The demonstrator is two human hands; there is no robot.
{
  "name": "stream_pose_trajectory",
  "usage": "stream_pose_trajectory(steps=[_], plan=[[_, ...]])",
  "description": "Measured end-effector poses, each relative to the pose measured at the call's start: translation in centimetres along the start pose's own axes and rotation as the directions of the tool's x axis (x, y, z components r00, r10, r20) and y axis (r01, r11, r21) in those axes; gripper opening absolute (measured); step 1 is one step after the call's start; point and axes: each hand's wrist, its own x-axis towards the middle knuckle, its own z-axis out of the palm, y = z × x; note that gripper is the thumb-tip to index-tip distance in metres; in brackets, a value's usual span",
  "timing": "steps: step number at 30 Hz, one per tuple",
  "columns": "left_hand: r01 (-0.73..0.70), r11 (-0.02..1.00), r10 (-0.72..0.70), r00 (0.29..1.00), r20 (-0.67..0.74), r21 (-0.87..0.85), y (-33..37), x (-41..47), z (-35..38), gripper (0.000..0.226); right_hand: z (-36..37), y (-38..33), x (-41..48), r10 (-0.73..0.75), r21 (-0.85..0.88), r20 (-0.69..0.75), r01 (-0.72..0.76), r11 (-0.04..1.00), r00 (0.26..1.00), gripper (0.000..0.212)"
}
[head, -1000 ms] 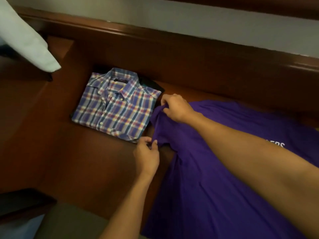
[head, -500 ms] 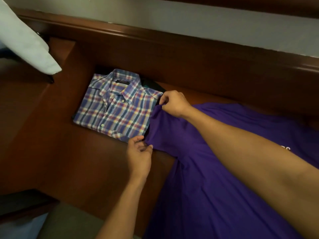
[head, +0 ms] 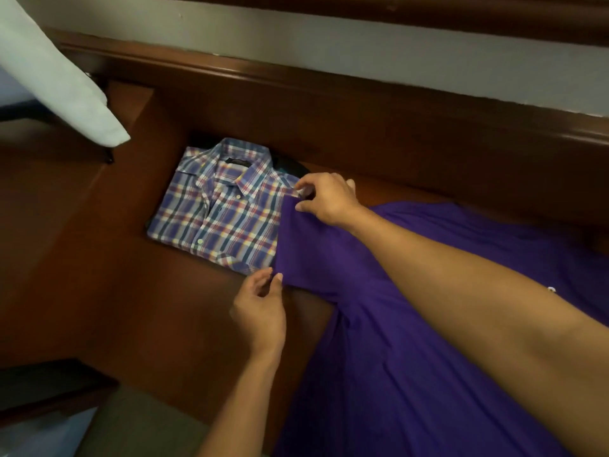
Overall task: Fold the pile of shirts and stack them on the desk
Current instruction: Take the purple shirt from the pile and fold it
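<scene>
Already folded, a plaid shirt (head: 217, 212) lies on the table (head: 115, 291) at ten o'clock; left hand (head: 260, 311) and right hand (head: 326, 199) pinch the sleeve (head: 306, 245) of the spread purple shirt (head: 412, 341), folding barely begun.

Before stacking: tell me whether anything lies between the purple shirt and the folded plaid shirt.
Nothing visible. The purple shirt lies beside the plaid shirt; its sleeve, pinched by left hand and right hand, overlaps the plaid's edge.

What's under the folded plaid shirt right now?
A dark item sticks out from under the plaid shirt at its far right corner. The shirt covers the rest, so what it is cannot be told. Both rest on the wooden desk.
</scene>
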Motion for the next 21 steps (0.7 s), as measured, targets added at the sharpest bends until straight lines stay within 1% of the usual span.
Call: stream_pose_trajectory(steps=[1, 2, 3, 4, 5, 6, 7, 8, 9, 10, 11, 12, 13, 14, 15, 16, 17, 18, 19, 20, 21], plan=[[-0.039, 0.999, 0.039, 0.999, -0.006, 0.038, -0.1, -0.2, -0.1, 0.021, 0.1, 0.0, -0.2, -0.01, -0.041, -0.006, 0.01, 0.999, 1.0, 0.041], [-0.103, 0.991, 0.104, 0.995, -0.009, 0.087, -0.2, -0.5, -0.3, 0.024, 0.2, 0.1, -0.5, -0.016, -0.053, -0.025, 0.015, 0.998, 1.0, 0.043], [-0.2, 0.97, 0.201, 0.979, 0.002, 0.138, -0.2, -0.9, -0.4, 0.025, 0.1, 0.5, -1.0, -0.018, -0.046, -0.054, 0.016, 0.999, 0.998, 0.04], [-0.318, 0.931, 0.316, 0.948, 0.041, 0.179, -0.2, -1.3, -0.4, 0.025, 0.0, 1.0, -1.5, -0.019, -0.029, -0.083, 0.016, 0.999, 0.996, 0.035], [-0.437, 0.875, 0.423, 0.899, 0.111, 0.208, -0.3, -1.4, -0.3, 0.028, -0.2, 1.7, -2.2, -0.017, -0.008, -0.107, 0.017, 1.0, 0.994, 0.029], [-0.537, 0.813, 0.498, 0.842, 0.209, 0.226, -0.2, -1.5, 0.1, 0.032, -0.4, 2.6, -3.1, -0.013, 0.008, -0.121, 0.014, 1.0, 0.993, 0.025], [-0.611, 0.754, 0.526, 0.782, 0.333, 0.243, -0.2, -1.4, 0.6, 0.038, -0.7, 3.6, -4.2, -0.009, 0.008, -0.127, 0.01, 1.0, 0.992, 0.023], [-0.668, 0.694, 0.513, 0.72, 0.467, 0.269, -0.1, -1.2, 1.3, 0.042, -1.0, 4.6, -5.3, -0.003, -0.009, -0.124, 0.001, 1.0, 0.992, 0.021], [-0.715, 0.63, 0.467, 0.66, 0.588, 0.303, 0.0, -0.8, 2.0, 0.045, -1.4, 5.8, -6.5, 0.012, -0.04, -0.119, -0.017, 0.999, 0.993, 0.021], [-0.751, 0.566, 0.404, 0.613, 0.68, 0.341, 0.3, -0.4, 2.7, 0.047, -1.7, 7.1, -7.8, 0.039, -0.077, -0.114, -0.047, 0.996, 0.993, 0.021], [-0.772, 0.514, 0.34, 0.583, 0.738, 0.373, 0.5, 0.2, 3.4, 0.048, -2.1, 8.4, -9.2, 0.076, -0.119, -0.112, -0.089, 0.989, 0.991, 0.022], [-0.783, 0.475, 0.284, 0.569, 0.772, 0.403, 0.6, 0.8, 3.9, 0.047, -2.6, 9.8, -10.7, 0.121, -0.166, -0.116, -0.139, 0.976, 0.986, 0.025], [-0.786, 0.441, 0.249, 0.57, 0.783, 0.433, 0.8, 1.4, 4.3, 0.046, -3.0, 11.1, -12.3, 0.174, -0.216, -0.129, -0.199, 0.956, 0.976, 0.028], [-0.781, 0.415, 0.23, 0.587, 0.776, 0.468, 1.0, 1.8, 4.6, 0.045, -3.4, 12.5, -14.0, 0.228, -0.263, -0.155, -0.262, 0.929, 0.961, 0.032], [-0.763, 0.4, 0.223, 0.619, 0.753, 0.508, 1.3, 2.1, 4.8, 0.044, -3.8, 13.7, -15.8, 0.278, -0.295, -0.192, -0.326, 0.898, 0.941, 0.036], [-0.738, 0.4, 0.228, 0.654, 0.721, 0.543, 1.5, 2.3, 5.0, 0.043, -4.1, 14.9, -17.4, 0.318, -0.31, -0.237, -0.382, 0.871, 0.918, 0.038], [-0.726, 0.41, 0.257, 0.672, 0.694, 0.552, 1.6, 2.2, 5.2, 0.042, -4.3, 16.0, -19.0, 0.349, -0.314, -0.278, -0.428, 0.847, 0.895, 0.039], [-0.741, 0.416, 0.305, 0.66, 0.686, 0.527, 1.8, 1.9, 5.5, 0.041, -4.4, 16.9, -20.5, 0.374, -0.312, -0.307, -0.464, 0.829, 0.875, 0.038], [-0.784, 0.407, 0.36, 0.61, 0.706, 0.469, 1.9, 1.5, 5.8, 0.041, -4.5, 17.8, -21.7, 0.396, -0.306, -0.325, -0.492, 0.815, 0.859, 0.038], [-0.84, 0.377, 0.394, 0.526, 0.754, 0.389, 1.9, 1.0, 6.2, 0.043, -4.5, 18.6, -22.7, 0.415, -0.297, -0.332, -0.512, 0.806, 0.847, 0.039], [-0.893, 0.326, 0.383, 0.426, 0.82, 0.311, 2.0, 0.4, 6.6, 0.046, -4.5, 19.2, -23.5, 0.429, -0.291, -0.328, -0.522, 0.802, 0.842, 0.042]])
